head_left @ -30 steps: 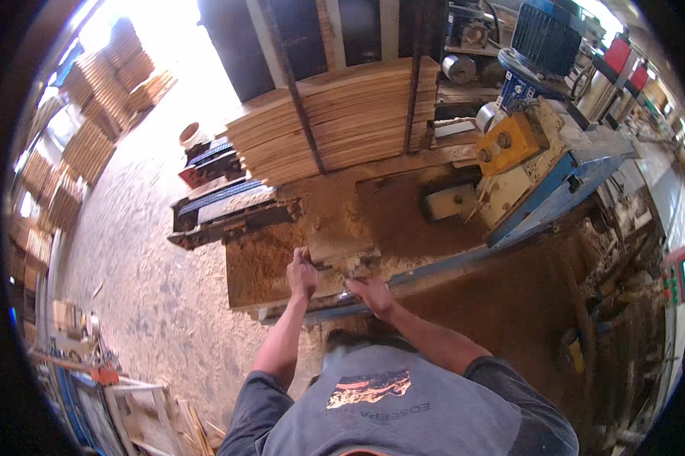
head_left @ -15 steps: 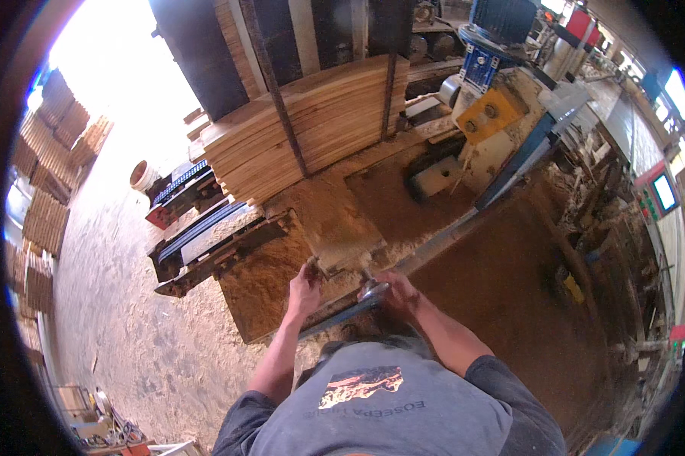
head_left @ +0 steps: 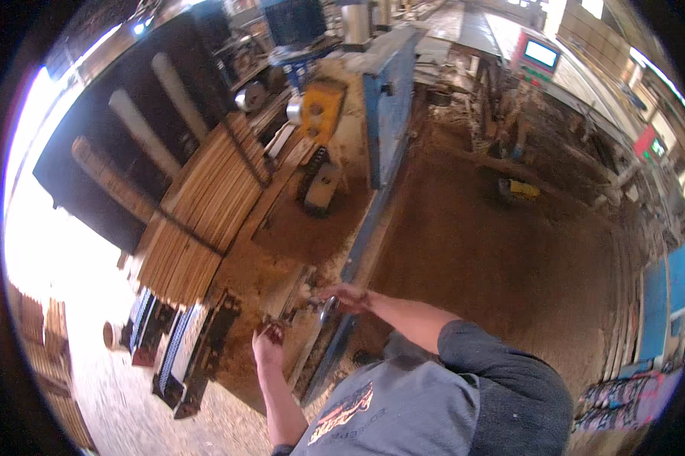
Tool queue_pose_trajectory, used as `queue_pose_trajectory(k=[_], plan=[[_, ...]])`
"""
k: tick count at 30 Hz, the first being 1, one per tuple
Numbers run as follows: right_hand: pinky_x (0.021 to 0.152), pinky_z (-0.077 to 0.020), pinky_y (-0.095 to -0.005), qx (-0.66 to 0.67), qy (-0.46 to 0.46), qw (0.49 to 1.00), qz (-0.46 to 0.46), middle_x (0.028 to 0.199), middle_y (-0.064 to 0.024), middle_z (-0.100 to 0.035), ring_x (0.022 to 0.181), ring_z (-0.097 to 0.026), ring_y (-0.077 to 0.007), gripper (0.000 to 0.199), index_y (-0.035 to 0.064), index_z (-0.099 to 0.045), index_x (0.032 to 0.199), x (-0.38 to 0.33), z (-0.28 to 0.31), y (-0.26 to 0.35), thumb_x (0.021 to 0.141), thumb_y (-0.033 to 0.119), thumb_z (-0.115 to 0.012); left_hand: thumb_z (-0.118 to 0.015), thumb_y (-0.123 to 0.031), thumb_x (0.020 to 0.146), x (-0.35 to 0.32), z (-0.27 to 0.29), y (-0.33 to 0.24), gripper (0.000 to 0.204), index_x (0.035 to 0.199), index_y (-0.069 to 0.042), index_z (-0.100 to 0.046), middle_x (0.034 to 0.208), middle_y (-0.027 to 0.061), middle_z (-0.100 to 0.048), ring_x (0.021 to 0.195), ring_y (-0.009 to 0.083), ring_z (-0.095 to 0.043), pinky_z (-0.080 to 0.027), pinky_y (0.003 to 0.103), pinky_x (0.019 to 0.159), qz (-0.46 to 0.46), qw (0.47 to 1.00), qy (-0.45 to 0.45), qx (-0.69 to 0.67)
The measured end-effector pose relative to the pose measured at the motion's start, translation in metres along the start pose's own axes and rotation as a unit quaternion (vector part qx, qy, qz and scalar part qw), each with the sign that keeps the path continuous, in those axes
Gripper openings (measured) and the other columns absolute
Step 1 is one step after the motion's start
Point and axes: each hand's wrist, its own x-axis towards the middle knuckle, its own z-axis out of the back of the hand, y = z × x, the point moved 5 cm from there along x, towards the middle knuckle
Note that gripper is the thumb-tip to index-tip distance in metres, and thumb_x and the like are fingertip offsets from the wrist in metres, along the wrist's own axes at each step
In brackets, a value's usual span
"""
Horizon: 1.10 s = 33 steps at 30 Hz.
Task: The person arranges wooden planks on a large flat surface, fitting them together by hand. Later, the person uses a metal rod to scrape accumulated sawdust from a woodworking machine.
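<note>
My right hand (head_left: 346,298) reaches over the blue machine rail, its fingers bent around or against a small shiny metal piece (head_left: 327,309); its exact kind is unclear. To its left and nearer me, my left hand (head_left: 268,343) has its fingers curled above the sawdust-covered machine bed (head_left: 244,353); whatever they may hold is too blurred to make out. Between and beyond the hands lies a dusty flat wooden surface (head_left: 270,285). A tall stack of thin boards (head_left: 198,213) stands at the far left of the hands, against dark upright bars.
A yellow bracket (head_left: 323,110) and a blue upright plate (head_left: 388,114) rise ahead. Brown sawdust (head_left: 464,251) covers the area on the right, with a yellow-black object (head_left: 519,190) in it. A red control panel (head_left: 539,55) stands at the far right. Conveyor rails (head_left: 177,353) lie at left.
The view has turned to the right, so the board stack and machine appear farther left. Both hands stay near the machine bed; the left hand now sits lower and farther from the wooden surface's end.
</note>
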Motion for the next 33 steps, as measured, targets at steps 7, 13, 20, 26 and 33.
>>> queue_pose_trajectory(k=[7, 13, 20, 26, 33], plan=[[0.084, -0.0536, -0.0413, -0.013, 0.219, 0.974, -0.055, 0.113, -0.0092, -0.065, 0.110, -0.062, -0.0247, 0.056, 0.0078, -0.062, 0.122, -0.035, -0.074, 0.033, 0.093, 0.056, -0.059, -0.055, -0.046, 0.091, 0.069, 0.024, -0.032, 0.052, 0.122, -0.004, -0.061, 0.119, 0.0085, -0.064, 0.111, 0.0313, -0.056, -0.046, 0.056, 0.089, -0.137, 0.967, -0.214, 0.032], [0.062, -0.0480, -0.0299, -0.206, -0.066, 0.972, 0.094, 0.081, -0.0031, -0.066, 0.071, -0.059, -0.0132, 0.058, 0.0069, -0.072, 0.097, -0.107, 0.084, 0.034, 0.094, 0.062, -0.054, -0.057, -0.032, 0.092, 0.036, -0.028, -0.003, 0.045, 0.105, 0.011, -0.062, 0.106, 0.0189, -0.065, 0.084, 0.0323, -0.063, -0.051, 0.049, 0.070, -0.233, 0.932, -0.261, 0.096], [0.073, -0.0487, -0.0355, -0.130, -0.254, 0.944, 0.163, 0.096, -0.0047, -0.066, 0.082, -0.058, -0.0179, 0.059, 0.0127, -0.067, 0.123, -0.325, 0.328, -0.019, 0.096, 0.061, -0.049, -0.050, -0.043, 0.097, 0.029, -0.018, 0.002, 0.052, 0.123, 0.001, -0.060, 0.115, 0.0112, -0.065, 0.096, 0.0318, -0.063, -0.052, 0.044, 0.080, -0.197, 0.966, -0.144, 0.089], [0.083, -0.0500, -0.0340, -0.122, -0.281, 0.948, 0.088, 0.113, -0.0086, -0.067, 0.097, -0.062, -0.0157, 0.051, 0.0149, -0.063, 0.129, -0.351, 0.436, 0.067, 0.095, 0.053, -0.055, -0.048, -0.043, 0.100, -0.043, 0.003, 0.092, 0.049, 0.122, 0.000, -0.055, 0.104, 0.0108, -0.065, 0.084, 0.0256, -0.061, -0.051, 0.040, 0.072, -0.314, 0.838, -0.382, 0.230], [0.073, -0.0564, -0.0376, -0.454, -0.390, 0.798, 0.063, 0.082, -0.0101, -0.075, 0.077, -0.072, -0.0204, 0.037, 0.0106, -0.077, 0.098, -0.305, 0.479, 0.270, 0.094, 0.043, -0.060, -0.052, -0.035, 0.100, 0.014, -0.130, 0.371, 0.034, 0.111, -0.004, -0.056, 0.095, 0.0057, -0.059, 0.079, 0.0213, -0.056, -0.049, 0.037, 0.070, 0.025, 0.805, -0.205, 0.557]])
